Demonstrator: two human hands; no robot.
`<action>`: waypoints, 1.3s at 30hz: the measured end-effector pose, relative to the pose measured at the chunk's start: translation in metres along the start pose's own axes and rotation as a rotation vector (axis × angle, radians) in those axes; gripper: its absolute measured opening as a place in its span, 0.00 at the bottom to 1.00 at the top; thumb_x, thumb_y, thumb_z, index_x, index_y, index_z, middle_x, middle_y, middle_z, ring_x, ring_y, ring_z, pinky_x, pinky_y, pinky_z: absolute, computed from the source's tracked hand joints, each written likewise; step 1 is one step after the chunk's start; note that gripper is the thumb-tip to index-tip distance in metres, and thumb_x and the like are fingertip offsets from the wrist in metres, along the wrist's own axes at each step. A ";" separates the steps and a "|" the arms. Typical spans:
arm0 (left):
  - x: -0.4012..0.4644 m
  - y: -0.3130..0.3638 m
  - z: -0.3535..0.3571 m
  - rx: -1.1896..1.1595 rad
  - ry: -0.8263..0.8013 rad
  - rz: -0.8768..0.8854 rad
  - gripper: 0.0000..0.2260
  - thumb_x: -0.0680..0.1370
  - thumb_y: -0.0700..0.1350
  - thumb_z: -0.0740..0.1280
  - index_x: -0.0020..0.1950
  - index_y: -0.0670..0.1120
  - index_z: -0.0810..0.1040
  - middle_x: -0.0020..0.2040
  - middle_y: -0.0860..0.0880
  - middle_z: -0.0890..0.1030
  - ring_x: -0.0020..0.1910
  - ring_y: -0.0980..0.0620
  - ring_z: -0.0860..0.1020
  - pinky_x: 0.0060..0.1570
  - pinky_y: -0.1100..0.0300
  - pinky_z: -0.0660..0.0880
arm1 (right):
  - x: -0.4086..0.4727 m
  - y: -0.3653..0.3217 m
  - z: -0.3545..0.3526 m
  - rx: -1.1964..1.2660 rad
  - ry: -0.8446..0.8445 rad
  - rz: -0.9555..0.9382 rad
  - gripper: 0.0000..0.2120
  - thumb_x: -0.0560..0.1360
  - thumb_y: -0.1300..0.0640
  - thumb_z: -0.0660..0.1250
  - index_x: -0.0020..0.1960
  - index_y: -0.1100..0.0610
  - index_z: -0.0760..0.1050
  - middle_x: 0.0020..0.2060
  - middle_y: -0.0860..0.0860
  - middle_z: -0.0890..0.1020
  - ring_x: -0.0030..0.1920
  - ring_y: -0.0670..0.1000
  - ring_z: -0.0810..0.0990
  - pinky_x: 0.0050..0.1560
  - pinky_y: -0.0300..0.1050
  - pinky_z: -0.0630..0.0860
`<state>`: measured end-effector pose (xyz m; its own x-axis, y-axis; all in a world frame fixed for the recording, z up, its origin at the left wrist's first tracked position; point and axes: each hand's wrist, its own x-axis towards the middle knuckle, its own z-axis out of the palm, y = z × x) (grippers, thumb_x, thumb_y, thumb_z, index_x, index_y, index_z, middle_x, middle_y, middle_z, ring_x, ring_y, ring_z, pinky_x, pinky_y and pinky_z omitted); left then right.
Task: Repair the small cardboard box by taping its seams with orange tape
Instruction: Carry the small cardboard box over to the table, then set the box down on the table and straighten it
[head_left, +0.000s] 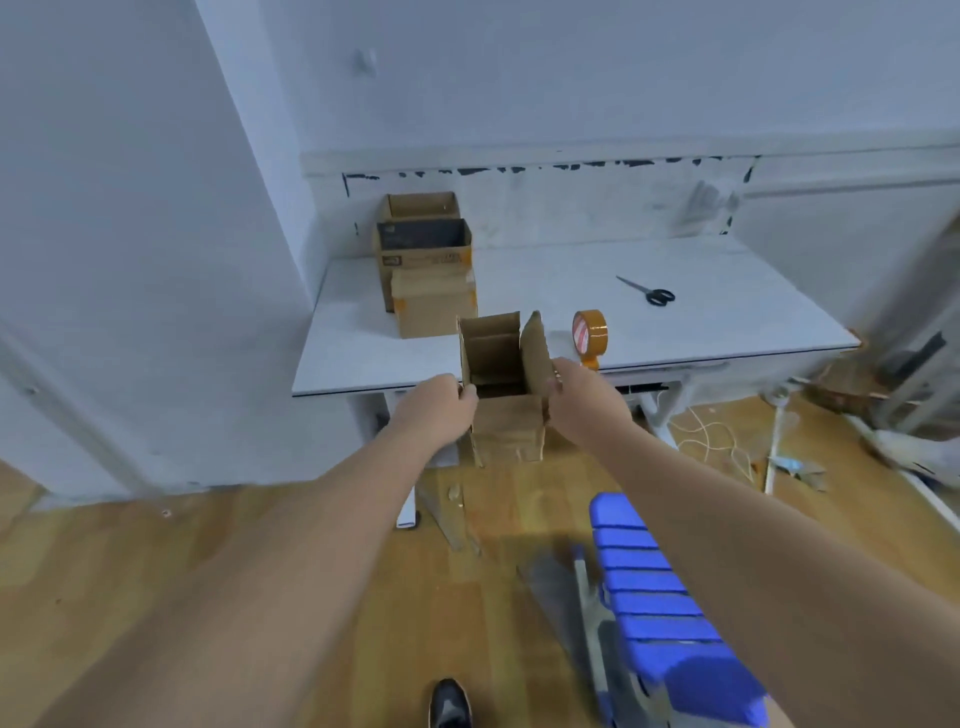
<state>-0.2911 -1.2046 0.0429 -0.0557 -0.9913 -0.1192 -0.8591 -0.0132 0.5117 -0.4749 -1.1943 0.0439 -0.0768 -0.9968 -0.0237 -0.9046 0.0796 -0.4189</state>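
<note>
Cardboard box (506, 415) flaps open, held upright between both hands

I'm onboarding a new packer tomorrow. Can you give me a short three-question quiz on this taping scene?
1. True or false: the black-handled scissors lie on the white table.
2. What grips the small open brown cardboard box? A) left hand only B) both hands C) neither
3. Fill in: the roll of orange tape stands on its ____ near the table's front edge.

Key: 1 true. 2 B, the right hand grips too. 3 edge.
</note>
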 end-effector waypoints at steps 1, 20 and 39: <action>0.020 -0.001 -0.001 -0.001 -0.012 0.004 0.15 0.80 0.52 0.55 0.46 0.44 0.75 0.41 0.46 0.81 0.40 0.49 0.79 0.38 0.55 0.73 | 0.017 -0.001 0.000 -0.020 -0.010 0.023 0.13 0.81 0.59 0.57 0.65 0.57 0.68 0.52 0.56 0.81 0.46 0.56 0.78 0.39 0.45 0.71; 0.315 0.091 0.007 -0.038 -0.101 0.015 0.13 0.76 0.49 0.55 0.42 0.41 0.73 0.42 0.41 0.83 0.42 0.42 0.81 0.46 0.47 0.78 | 0.304 0.067 -0.033 0.157 0.076 0.112 0.18 0.80 0.50 0.51 0.67 0.52 0.70 0.53 0.53 0.82 0.51 0.56 0.79 0.51 0.51 0.78; 0.508 0.133 0.051 -0.197 -0.170 0.026 0.08 0.81 0.45 0.54 0.48 0.43 0.70 0.47 0.42 0.78 0.49 0.44 0.80 0.46 0.51 0.75 | 0.501 0.120 -0.031 0.379 0.055 0.251 0.13 0.77 0.53 0.58 0.60 0.52 0.72 0.41 0.51 0.81 0.40 0.51 0.79 0.39 0.46 0.76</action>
<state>-0.4594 -1.7030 0.0072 -0.1755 -0.9556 -0.2368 -0.7414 -0.0300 0.6704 -0.6351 -1.6841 0.0097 -0.3054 -0.9442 -0.1230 -0.6388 0.2989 -0.7090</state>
